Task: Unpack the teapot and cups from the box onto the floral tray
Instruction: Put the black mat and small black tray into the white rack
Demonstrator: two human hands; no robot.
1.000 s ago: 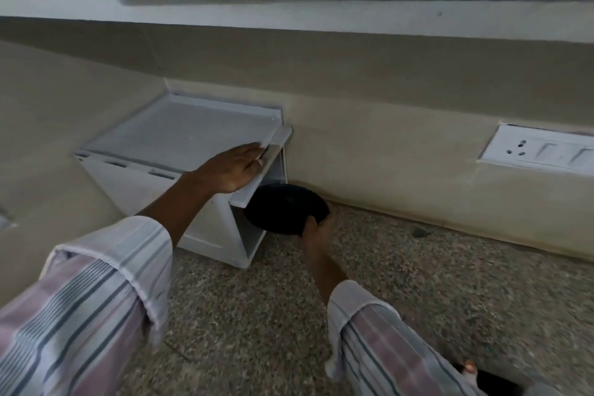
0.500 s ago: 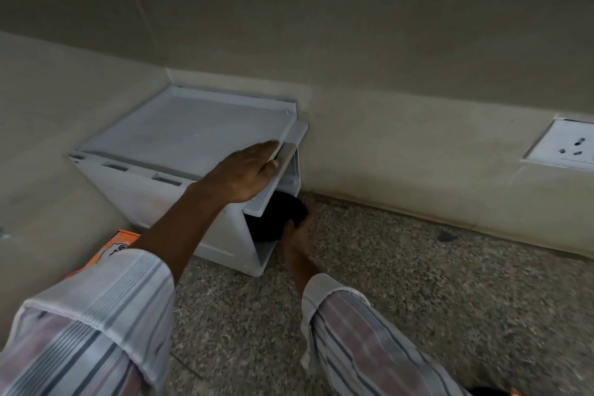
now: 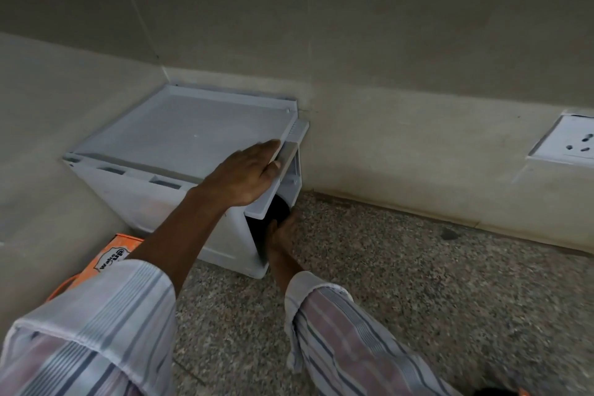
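Observation:
A white plastic box [image 3: 167,193] stands in the corner of the speckled counter, its lid [image 3: 193,135] lifted at the right side. My left hand [image 3: 247,177] grips the lid's raised right edge and holds it up. My right hand [image 3: 281,235] reaches into the gap under the lid and holds a round black item [image 3: 276,207], most of it hidden inside the box. No teapot, cups or floral tray are in view.
An orange printed carton [image 3: 112,255] lies at the left, in front of the white box. A white wall socket [image 3: 569,145] sits on the beige tiled wall at the right. The speckled stone counter [image 3: 418,283] stretches to the right of the box.
The black round item was outside the box in my right hand; it has moved left into the opening under the lid. My left hand keeps the lid raised. The view shifted right.

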